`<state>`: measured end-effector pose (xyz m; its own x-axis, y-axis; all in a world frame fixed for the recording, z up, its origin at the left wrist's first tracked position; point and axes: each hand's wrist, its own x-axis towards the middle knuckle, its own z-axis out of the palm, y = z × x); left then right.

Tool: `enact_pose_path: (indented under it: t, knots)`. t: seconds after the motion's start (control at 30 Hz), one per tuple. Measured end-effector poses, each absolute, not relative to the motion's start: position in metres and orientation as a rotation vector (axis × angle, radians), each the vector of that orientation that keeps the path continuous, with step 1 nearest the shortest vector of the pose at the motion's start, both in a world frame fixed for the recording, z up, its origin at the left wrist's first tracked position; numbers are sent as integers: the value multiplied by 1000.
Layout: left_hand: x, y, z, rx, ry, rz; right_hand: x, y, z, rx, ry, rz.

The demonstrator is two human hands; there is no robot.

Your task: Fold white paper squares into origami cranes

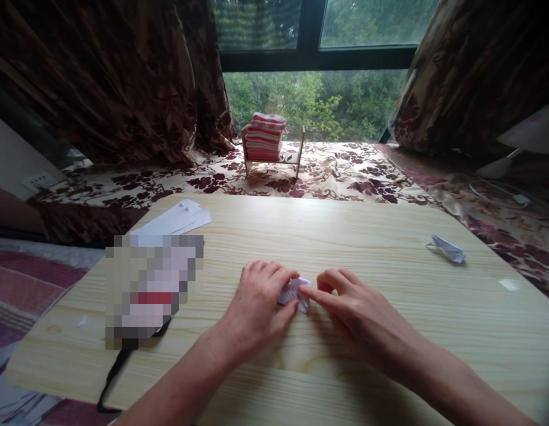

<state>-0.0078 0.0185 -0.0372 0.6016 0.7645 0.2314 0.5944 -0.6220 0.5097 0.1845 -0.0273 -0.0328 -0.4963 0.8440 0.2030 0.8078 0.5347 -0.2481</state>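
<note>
A small folded piece of white paper (294, 292) with faint printed marks lies on the wooden table in front of me. My left hand (262, 299) is closed on its left side, the thumb at the near edge and the fingers over the far edge. From the right, my right hand (352, 299) reaches in with its index finger stretched out, the tip touching the paper. Its other fingers are bent and apart from the paper, and its thumb is mostly hidden. Farther right on the table lies another folded paper piece (447, 249), long and narrow.
White paper strips (177, 218) lie at the table's (328, 231) back left. A blurred-out object (161, 284) with a black cord (112, 378) is left of my hands. Paper scraps (81, 321) lie about. Beyond the table, a small rack (296, 161) holds folded pink-and-white cloths (264, 139).
</note>
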Motion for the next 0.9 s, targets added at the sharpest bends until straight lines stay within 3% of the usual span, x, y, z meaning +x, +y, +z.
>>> enact_pose_path:
  t: [0.9]
  knots:
    - [-2,23,-44,2389,1234,810,182,-26,-43,-1403,-2409,156]
